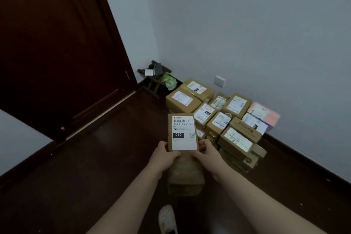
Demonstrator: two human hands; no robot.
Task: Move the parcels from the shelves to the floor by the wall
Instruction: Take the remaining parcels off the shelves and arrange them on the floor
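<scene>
The parcel (pixel 182 132) in the fingers (pixel 202 146) is brown cardboard, its white label (pixel 184 143) printed with a black barcode, a black block reading 010 in white and a chequered square code. Beyond the fingers the pile of parcels (pixel 218 118) is brown with white labels, save one pink box (pixel 266 114), against a pale grey wall (pixel 247 34). Below the fingers the floor (pixel 106 157) is dark brown and the shoe (pixel 167 218) white.

Dim, bluish, soft indoor light, dark floor (pixel 98 157) nearly featureless, wide-angle bending at edges, slight overall blur
</scene>
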